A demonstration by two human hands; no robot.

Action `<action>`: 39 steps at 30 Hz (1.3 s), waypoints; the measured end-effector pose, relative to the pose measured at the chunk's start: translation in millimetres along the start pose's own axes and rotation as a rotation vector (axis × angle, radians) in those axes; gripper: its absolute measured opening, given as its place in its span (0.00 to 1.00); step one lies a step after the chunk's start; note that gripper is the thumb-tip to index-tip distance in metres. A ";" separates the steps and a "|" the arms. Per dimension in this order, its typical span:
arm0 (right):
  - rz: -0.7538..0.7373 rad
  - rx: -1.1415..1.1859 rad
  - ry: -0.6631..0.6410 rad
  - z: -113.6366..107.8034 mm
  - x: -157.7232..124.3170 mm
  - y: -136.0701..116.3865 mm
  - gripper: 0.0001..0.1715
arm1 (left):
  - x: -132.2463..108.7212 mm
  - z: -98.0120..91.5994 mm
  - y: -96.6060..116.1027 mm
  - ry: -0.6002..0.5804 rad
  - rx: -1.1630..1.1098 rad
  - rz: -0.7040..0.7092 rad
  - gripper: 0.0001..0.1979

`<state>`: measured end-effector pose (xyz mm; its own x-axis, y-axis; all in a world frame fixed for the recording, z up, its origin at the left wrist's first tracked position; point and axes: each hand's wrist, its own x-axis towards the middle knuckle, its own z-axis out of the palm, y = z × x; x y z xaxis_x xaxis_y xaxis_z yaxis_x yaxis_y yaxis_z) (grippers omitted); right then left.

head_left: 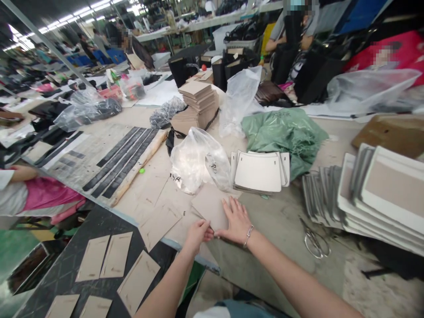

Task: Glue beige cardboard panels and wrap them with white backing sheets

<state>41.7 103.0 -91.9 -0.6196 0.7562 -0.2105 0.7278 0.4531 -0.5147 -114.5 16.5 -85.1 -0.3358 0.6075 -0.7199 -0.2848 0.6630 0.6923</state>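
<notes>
My left hand pinches the near left corner of a grey-brown cardboard sheet on the table in front of me. The lower edges there look layered, so more than one sheet may lie together. Flat on the same cardboard, fingers spread, rests my right hand, with a bracelet at its wrist. Just beyond is a crumpled clear plastic bag. To the left, a similar cardboard piece with brown streaks overlaps the table edge.
Several cardboard pieces lie on a dark surface at lower left. Scissors are right of my hands, near stacked pale panels. White panels, a green bag and a cardboard stack stand farther back. Other people work beyond.
</notes>
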 end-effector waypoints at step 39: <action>0.139 0.549 0.570 78.3 -196.2 49.6 0.47 | -24.8 -26.6 -28.5 -0.130 -0.011 0.578 0.18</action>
<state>176.4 -59.9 -141.2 -0.1801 0.9806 0.0778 0.4471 0.1521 -0.8815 -121.9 -29.0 -85.7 -0.3270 0.9176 -0.2259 -0.0979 0.2049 0.9739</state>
